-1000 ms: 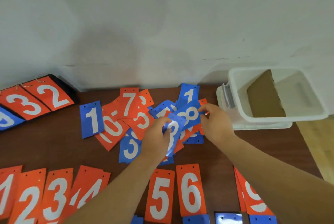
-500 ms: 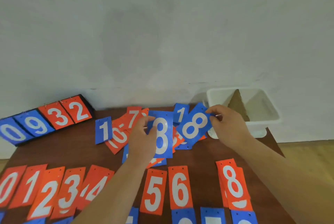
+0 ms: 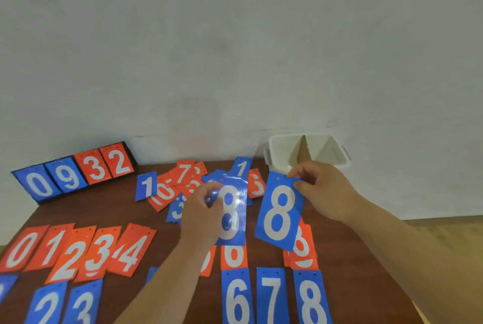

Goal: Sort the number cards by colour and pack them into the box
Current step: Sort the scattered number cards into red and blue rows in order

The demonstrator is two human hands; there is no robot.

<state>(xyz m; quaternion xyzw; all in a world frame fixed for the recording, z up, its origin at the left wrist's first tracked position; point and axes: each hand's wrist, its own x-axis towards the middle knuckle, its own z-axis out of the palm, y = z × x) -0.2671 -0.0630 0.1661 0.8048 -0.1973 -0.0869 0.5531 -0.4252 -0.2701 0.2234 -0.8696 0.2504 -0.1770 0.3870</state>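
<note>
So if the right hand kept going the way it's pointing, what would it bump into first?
Probably the mixed pile, around its blue 1 card. The right hand, pinching a blue 8 card, points up-left. It looks lifted off the table, so it might pass above.

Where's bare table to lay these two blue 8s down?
The biggest bare strip of table is on the left, between the flip scoreboard, the orange row 0 to 4 and the loose blue 1. There is a narrower one right of the orange stack. The mixed pile and front blue row are crowded.
</note>
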